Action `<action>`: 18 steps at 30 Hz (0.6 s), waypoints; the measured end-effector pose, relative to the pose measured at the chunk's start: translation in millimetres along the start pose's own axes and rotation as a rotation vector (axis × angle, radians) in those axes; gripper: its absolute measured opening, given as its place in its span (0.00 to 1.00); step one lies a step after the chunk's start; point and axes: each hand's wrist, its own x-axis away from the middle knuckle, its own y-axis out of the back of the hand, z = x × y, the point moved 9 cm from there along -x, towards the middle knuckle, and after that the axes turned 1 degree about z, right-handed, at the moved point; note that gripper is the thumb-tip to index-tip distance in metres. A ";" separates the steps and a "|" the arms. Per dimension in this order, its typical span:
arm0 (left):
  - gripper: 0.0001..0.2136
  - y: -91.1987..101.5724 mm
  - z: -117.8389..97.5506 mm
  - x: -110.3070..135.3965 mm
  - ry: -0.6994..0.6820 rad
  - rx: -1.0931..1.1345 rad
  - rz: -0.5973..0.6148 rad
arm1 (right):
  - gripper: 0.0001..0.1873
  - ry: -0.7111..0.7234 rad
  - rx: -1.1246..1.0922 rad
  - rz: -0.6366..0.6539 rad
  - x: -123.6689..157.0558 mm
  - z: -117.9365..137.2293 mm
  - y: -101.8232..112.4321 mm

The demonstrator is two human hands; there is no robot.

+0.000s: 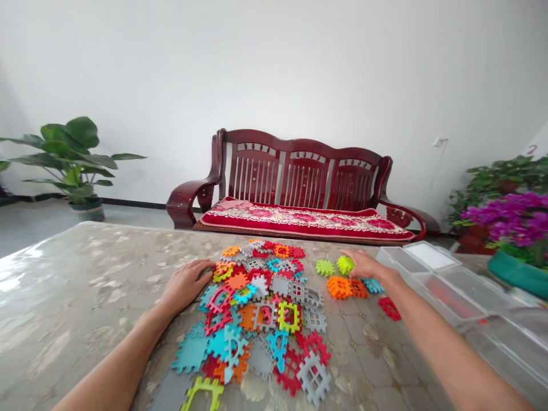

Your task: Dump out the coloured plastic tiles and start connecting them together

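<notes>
A heap of flat interlocking plastic tiles (pixel 261 311) in red, orange, teal, grey and lime lies on the marbled table (pixel 77 285). My left hand (pixel 186 283) rests palm down at the heap's left edge, fingers stretched toward an orange and lime tile. My right hand (pixel 366 264) lies over a small sorted group to the right, its fingertips on a lime green tile (pixel 345 264), next to another lime tile (pixel 325 267). Stacked orange tiles (pixel 346 287) and a teal tile (pixel 374 285) sit just below that hand. A lone red tile (pixel 389 308) lies beside my right forearm.
Clear plastic bins (pixel 432 274) line the table's right side, one with a white lid. Behind the table stand a dark red wooden bench (pixel 299 188) with a red cushion, a leafy potted plant (pixel 71 165) at left and purple flowers (pixel 514 217) at right.
</notes>
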 end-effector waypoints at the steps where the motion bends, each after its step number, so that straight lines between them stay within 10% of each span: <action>1: 0.23 0.6 -0.2 0.1 0.006 -0.001 0.000 | 0.51 -0.005 0.007 0.006 1.0 0.5 -0.8; 10: 0.20 3.5 -2.5 1.2 0.016 0.038 -0.019 | 0.48 0.002 0.041 -0.038 13.9 22.3 19.7; 13: 0.20 3.3 -2.7 1.5 0.020 0.033 -0.008 | 0.39 0.152 -0.052 -0.205 37.3 75.5 39.6; 18: 0.21 3.6 -6.0 2.4 0.002 0.023 0.006 | 0.28 0.476 -0.338 -0.087 103.7 200.5 22.3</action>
